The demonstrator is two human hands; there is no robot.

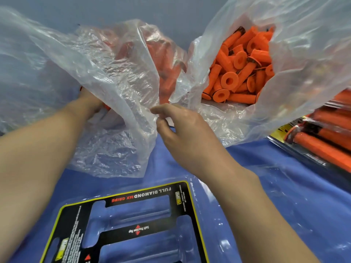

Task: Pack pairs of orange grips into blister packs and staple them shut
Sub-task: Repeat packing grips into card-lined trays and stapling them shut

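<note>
On the blue table cover [284, 186] sit two clear bags, the left bag [95, 73] and the right bag [303, 63], both holding uncounted orange grips [239, 73]. One empty blister pack [121, 199] lies nearest. The right hand [186, 133] pinches the left bag's edge; the left hand [89, 103] is inside it, grasp hidden, possibly on one grip.
</note>
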